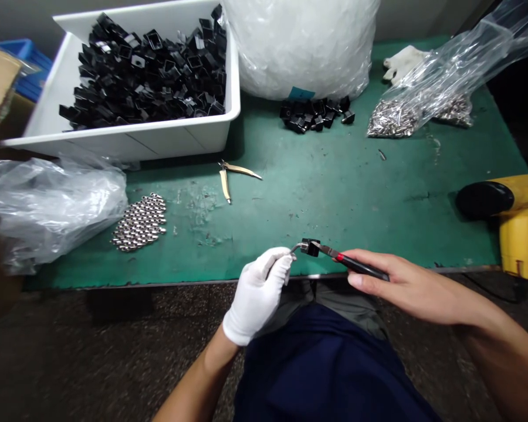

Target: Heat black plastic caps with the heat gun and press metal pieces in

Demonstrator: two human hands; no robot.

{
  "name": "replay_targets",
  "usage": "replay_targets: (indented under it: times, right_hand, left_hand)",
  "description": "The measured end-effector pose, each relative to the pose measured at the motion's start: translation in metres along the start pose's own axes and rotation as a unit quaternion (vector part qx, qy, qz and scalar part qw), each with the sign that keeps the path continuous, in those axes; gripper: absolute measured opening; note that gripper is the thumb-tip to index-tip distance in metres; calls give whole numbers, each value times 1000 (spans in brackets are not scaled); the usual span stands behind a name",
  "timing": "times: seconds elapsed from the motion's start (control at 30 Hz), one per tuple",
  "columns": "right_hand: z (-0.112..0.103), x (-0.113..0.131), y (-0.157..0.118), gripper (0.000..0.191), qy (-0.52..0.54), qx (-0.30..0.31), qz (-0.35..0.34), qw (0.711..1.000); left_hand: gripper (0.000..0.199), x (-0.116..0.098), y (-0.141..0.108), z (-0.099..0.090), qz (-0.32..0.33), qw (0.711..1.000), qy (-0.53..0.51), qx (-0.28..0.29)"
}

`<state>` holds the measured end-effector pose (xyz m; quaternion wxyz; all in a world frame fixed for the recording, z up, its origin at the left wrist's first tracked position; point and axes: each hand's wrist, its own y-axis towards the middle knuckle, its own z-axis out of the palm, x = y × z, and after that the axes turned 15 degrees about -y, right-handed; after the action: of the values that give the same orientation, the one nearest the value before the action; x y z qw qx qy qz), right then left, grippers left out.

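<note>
Head view: I see the white-gloved left hand (257, 293) curled closed on a small black plastic part (310, 247) carrying a bent metal wire (295, 248), just above the bench's front edge. The bare right hand (400, 281) grips a black-handled tool (361, 265), its red-banded tip touching that part. On the green-matted bench (334, 193) I have pliers (231, 176), steel beads (138, 223), and a yellow heat gun (517, 223); behind, a white tub (127, 140) holds black parts (149, 76).
</note>
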<state>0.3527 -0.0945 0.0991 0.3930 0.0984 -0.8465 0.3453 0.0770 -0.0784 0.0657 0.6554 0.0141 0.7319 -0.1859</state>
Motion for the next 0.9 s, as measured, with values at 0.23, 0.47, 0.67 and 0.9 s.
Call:
replay_targets:
  times: [0.23,0.47,0.67,0.9]
  right_hand:
    - [15,-14,-1,32,-75,-16,30,997]
    - [27,-8,0,24,19,40,21,999]
    - [45,-21,-5,20,71,-16,40,997]
    - [57,-31,-11,28,103,-10,53,993]
  left_hand:
    - [25,-7,-1,0,3,1000,17,25]
    - [34,-18,8,-13,-63,983,-5,175]
    - [34,-9,12,2,-143,968,-159,135]
    - [31,-1,2,16,-211,935,-255,131]
